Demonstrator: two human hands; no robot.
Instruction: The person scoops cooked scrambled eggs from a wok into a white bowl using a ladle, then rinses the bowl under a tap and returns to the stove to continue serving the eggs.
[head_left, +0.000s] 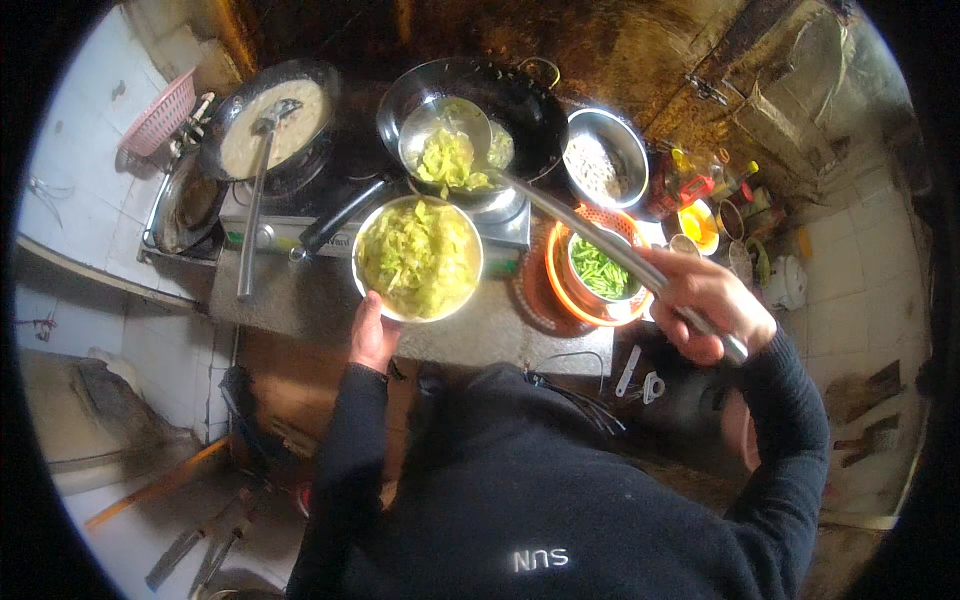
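Note:
My left hand (373, 336) grips the near rim of a white bowl (481, 274) filled with chopped pale-green leafy vegetable (416, 255). In my right hand (709, 304) is the long metal handle of a ladle (409, 142), which slants up and left. The ladle's round head hangs over the near side of a black wok (536, 112) and carries more of the cooked greens (446, 159). Some greens (500, 146) and liquid show in the wok behind it. The bowl is just in front of the wok, close below the ladle.
At left, a second pan (217, 146) holds a pale creamy liquid with a spatula (259, 195) in it. Right of the wok stand a steel bowl (641, 161) and an orange basket (555, 266) around a bowl of chopped green pieces (600, 270). Bottles (690, 180) crowd the far right.

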